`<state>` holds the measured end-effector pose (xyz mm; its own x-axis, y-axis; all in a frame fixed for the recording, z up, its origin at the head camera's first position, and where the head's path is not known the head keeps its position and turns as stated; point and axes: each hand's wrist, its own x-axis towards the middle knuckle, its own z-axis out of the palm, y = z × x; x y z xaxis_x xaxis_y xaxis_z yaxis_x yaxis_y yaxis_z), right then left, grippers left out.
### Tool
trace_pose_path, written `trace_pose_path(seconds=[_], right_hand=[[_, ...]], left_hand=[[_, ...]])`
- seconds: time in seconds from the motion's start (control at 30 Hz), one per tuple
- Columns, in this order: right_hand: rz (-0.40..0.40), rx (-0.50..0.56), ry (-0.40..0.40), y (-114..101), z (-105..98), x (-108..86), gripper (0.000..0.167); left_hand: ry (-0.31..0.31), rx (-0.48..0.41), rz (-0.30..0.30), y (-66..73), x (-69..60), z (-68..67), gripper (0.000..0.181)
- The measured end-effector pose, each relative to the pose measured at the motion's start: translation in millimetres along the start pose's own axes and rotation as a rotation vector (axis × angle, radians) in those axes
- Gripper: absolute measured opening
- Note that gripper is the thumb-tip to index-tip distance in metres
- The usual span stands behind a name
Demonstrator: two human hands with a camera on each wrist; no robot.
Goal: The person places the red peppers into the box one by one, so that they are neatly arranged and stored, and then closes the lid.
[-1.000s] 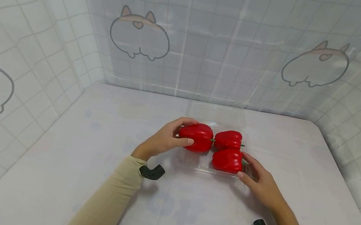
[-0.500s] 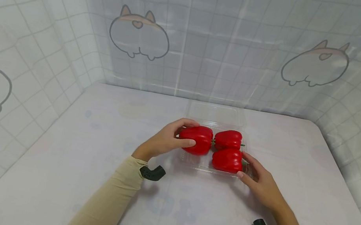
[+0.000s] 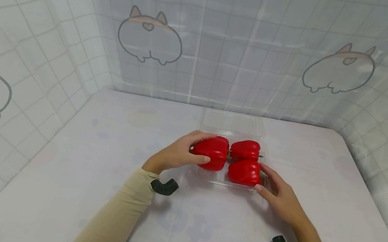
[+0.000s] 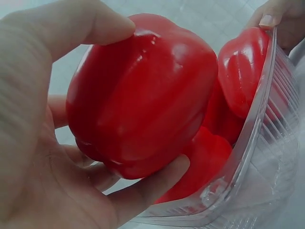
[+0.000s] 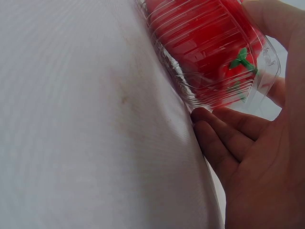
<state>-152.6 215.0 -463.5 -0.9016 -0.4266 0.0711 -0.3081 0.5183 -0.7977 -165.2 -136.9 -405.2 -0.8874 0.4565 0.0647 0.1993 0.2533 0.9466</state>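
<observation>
My left hand (image 3: 177, 151) grips a red bell pepper (image 3: 216, 154) between thumb and fingers over the left part of an open clear plastic container (image 3: 215, 180). In the left wrist view the held pepper (image 4: 143, 95) is tilted above the rim (image 4: 238, 162), with another red pepper (image 4: 209, 160) partly hidden below it. Two red peppers, a rear one (image 3: 244, 150) and a front one (image 3: 244, 172), lie in the right part. My right hand (image 3: 282, 202) holds the container's right side; in the right wrist view its thumb is at the rim and fingertips (image 5: 201, 114) touch the lower wall.
The container's clear lid (image 3: 232, 122) lies folded back behind it on the pale tablecloth (image 3: 193, 241). Gridded white sheeting (image 3: 227, 58) with cartoon drawings stands behind the table and at both sides. Each wrist carries a dark device.
The pepper in my left hand has moved slightly toward the front and right, and the left hand has moved with it. My right hand and the container have stayed in place.
</observation>
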Motion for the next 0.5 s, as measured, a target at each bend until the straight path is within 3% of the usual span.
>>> trace_pose_path(seconds=[0.5], right_hand=[[-0.006,-0.005,0.005,0.5,0.6,-0.6,0.074]], left_hand=[[-0.015,0.078,0.013,2.0,-1.8,-0.8,0.064]])
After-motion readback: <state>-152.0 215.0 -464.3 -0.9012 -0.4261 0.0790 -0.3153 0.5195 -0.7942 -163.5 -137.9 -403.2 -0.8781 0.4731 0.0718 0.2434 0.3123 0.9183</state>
